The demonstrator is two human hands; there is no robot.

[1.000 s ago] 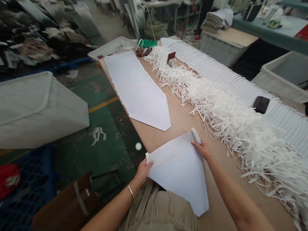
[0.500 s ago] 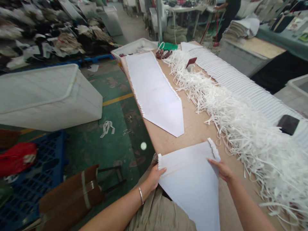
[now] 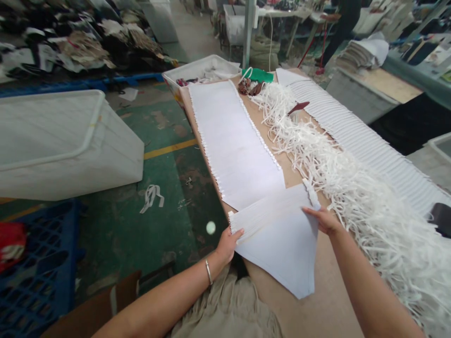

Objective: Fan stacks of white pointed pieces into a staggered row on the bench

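Between my two hands is a stack of white fabric panels [image 3: 282,239] with a pointed lower end and many thin layers fanned at its sides. My left hand [image 3: 227,243] grips its left edge, thumb on top. At the right edge my right hand [image 3: 324,219] pinches it, the fingers underneath hidden. The stack's far edge overlaps the near end of a long fanned row of white panels [image 3: 236,141] on the brown tabletop [image 3: 278,305]. Right of that row lies a long heap of narrow white strips [image 3: 352,183].
Another row of overlapping white pieces [image 3: 338,112] runs along the table's right side. A dark red object [image 3: 298,108] sticks up from the strips. A white bin [image 3: 70,145] stands on the floor at left, near a blue pallet [image 3: 42,263]. A person's legs [image 3: 340,35] show far back.
Both hands have carried the held stack forward, so its far edge now overlaps the row of panels on the table. Its pointed end has come into view. The camera view has shifted slightly.
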